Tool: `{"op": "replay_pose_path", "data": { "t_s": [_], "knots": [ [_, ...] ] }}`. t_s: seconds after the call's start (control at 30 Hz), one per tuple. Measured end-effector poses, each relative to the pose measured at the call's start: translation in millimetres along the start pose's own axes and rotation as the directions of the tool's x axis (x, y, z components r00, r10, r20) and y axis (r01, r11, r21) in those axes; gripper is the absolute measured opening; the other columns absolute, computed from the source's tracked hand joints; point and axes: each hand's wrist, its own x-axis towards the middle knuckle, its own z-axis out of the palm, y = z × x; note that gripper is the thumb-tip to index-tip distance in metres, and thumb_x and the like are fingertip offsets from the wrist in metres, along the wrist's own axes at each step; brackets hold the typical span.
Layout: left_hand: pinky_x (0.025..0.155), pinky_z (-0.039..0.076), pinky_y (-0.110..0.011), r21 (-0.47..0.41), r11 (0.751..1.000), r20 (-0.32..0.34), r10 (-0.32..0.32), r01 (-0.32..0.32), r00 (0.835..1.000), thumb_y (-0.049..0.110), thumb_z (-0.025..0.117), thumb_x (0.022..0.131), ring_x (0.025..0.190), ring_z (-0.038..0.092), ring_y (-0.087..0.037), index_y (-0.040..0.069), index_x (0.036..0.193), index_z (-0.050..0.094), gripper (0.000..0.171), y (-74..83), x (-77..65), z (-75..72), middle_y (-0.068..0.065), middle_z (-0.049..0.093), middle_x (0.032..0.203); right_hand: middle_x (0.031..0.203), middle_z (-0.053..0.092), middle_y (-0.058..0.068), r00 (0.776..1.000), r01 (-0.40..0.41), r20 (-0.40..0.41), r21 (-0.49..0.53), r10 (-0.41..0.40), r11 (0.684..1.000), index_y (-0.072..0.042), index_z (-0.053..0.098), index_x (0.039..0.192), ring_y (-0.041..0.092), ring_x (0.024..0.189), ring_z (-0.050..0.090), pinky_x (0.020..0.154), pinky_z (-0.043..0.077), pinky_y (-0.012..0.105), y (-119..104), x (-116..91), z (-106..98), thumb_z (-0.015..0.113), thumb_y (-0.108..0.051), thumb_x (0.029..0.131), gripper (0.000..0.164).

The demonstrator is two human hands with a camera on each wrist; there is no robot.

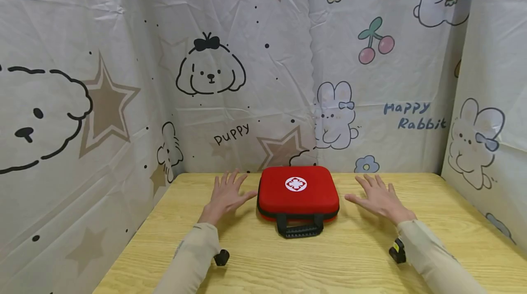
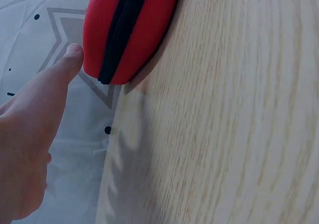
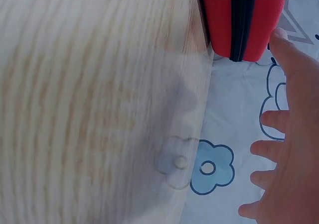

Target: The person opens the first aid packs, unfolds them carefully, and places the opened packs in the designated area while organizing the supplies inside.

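Note:
A red first aid case [image 1: 299,195] with a white cross emblem lies flat on the table, its black handle [image 1: 300,229] toward me. A black zipper band [image 2: 119,32] runs round its side. To its left hovers my left hand [image 1: 226,197], fingers spread and thumb pointing at the case. My right hand [image 1: 380,199] is held likewise on the right side, fingers spread. In the head view a small gap separates each hand from the case. Neither hand holds anything, and shadows fall on the wood below them.
The light wood table [image 1: 255,266] reaches back to a printed cloth [image 1: 255,79] with puppies, rabbits and stars, which also hangs at both sides. A small black device sits at each wrist, the left one [image 1: 221,257] and the right one [image 1: 397,251].

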Motion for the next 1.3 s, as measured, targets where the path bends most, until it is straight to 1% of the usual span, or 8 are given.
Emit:
{"op": "replay_pose_path", "data": {
  "t_s": [0.17, 0.3, 0.53, 0.67, 0.83, 0.93, 1.1, 1.3],
  "knots": [
    [0.116, 0.007, -0.068, -0.005, 1.0, -0.015, 0.007, -0.007, 1.0, 0.067, 0.051, 0.091, 0.149, 0.018, -0.045, 0.021, 0.152, 0.04, 0.078, -2.0, 0.3, 1.8, -0.014, 0.028, 0.162, 0.153, 0.033, 0.031, 1.0, 0.005, -0.013, 0.003, -0.005, 1.0, -0.004, 0.038, 0.151, 0.059, 0.142, 0.018, 0.103, 0.011, 0.08, 1, 0, -1, 0.05, -0.071, 0.089, 0.091],
    [0.115, 0.015, -0.068, 0.002, 0.999, -0.069, 0.051, -0.051, 0.996, 0.062, 0.056, 0.091, 0.145, 0.027, -0.045, 0.02, 0.151, 0.043, 0.073, 0.9, 2.3, 1.0, -0.016, 0.035, 0.157, 0.151, 0.038, 0.028, 0.998, 0.036, -0.05, -0.003, -0.037, 0.999, -0.004, 0.043, 0.148, 0.054, 0.141, 0.025, 0.103, 0.013, 0.079, 2, 2, 0, 0.052, -0.069, 0.09, 0.087],
    [0.113, 0.028, -0.059, 0.015, 0.99, -0.126, 0.142, -0.141, 0.982, 0.051, 0.057, 0.096, 0.137, 0.042, -0.039, 0.015, 0.144, 0.052, 0.06, 17.3, 9.9, -3.2, -0.013, 0.048, 0.15, 0.139, 0.055, 0.024, 0.983, 0.113, -0.149, 0.033, -0.107, 0.993, -0.003, 0.055, 0.138, 0.046, 0.13, 0.047, 0.103, 0.03, 0.071, -5, 6, 0, 0.055, -0.054, 0.096, 0.066],
    [0.112, 0.033, -0.053, -0.015, 0.986, -0.118, 0.162, -0.165, 0.98, 0.05, 0.056, 0.097, 0.131, 0.048, -0.034, 0.013, 0.139, 0.056, 0.056, 30.1, 14.0, -6.0, -0.008, 0.055, 0.142, 0.136, 0.058, 0.024, 0.982, 0.13, -0.15, 0.099, -0.115, 0.987, -0.001, 0.056, 0.136, 0.045, 0.127, 0.051, 0.103, 0.038, 0.064, -9, 9, 0, 0.058, -0.048, 0.097, 0.061],
    [0.111, 0.036, -0.051, -0.024, 0.984, -0.095, 0.173, -0.176, 0.98, 0.048, 0.058, 0.097, 0.129, 0.051, -0.03, 0.017, 0.136, 0.058, 0.05, 45.8, 16.7, -4.3, -0.006, 0.059, 0.137, 0.136, 0.058, 0.022, 0.988, 0.131, -0.111, 0.188, -0.111, 0.973, -0.001, 0.056, 0.137, 0.043, 0.128, 0.051, 0.105, 0.039, 0.061, -17, 13, 3, 0.061, -0.047, 0.096, 0.062],
    [0.11, 0.036, -0.05, -0.019, 0.979, -0.085, 0.201, -0.203, 0.976, 0.047, 0.059, 0.096, 0.127, 0.052, -0.029, 0.018, 0.134, 0.059, 0.048, 53.7, 18.0, -2.4, -0.007, 0.06, 0.134, 0.136, 0.059, 0.021, 0.989, 0.13, -0.097, 0.227, -0.111, 0.965, -0.002, 0.056, 0.137, 0.042, 0.128, 0.052, 0.105, 0.039, 0.06, -22, 15, 5, 0.062, -0.048, 0.095, 0.062],
    [0.108, 0.038, -0.049, -0.018, 0.97, -0.063, 0.239, -0.241, 0.969, 0.047, 0.059, 0.096, 0.125, 0.053, -0.029, 0.018, 0.132, 0.061, 0.047, 64.4, 19.0, -0.1, -0.006, 0.061, 0.133, 0.136, 0.059, 0.02, 0.988, 0.144, -0.093, 0.264, -0.124, 0.954, -0.002, 0.057, 0.135, 0.041, 0.127, 0.052, 0.105, 0.04, 0.06, -33, 19, 7, 0.066, -0.047, 0.092, 0.063],
    [0.11, 0.037, -0.049, -0.013, 0.966, -0.013, 0.257, -0.257, 0.966, 0.048, 0.058, 0.096, 0.128, 0.051, -0.029, 0.019, 0.135, 0.059, 0.048, 76.6, 22.2, 4.4, -0.004, 0.059, 0.136, 0.137, 0.056, 0.018, 0.989, 0.145, -0.074, 0.288, -0.129, 0.947, -0.007, 0.059, 0.135, 0.039, 0.128, 0.05, 0.105, 0.04, 0.06, -42, 24, 10, 0.068, -0.047, 0.091, 0.06]
  ]
}}
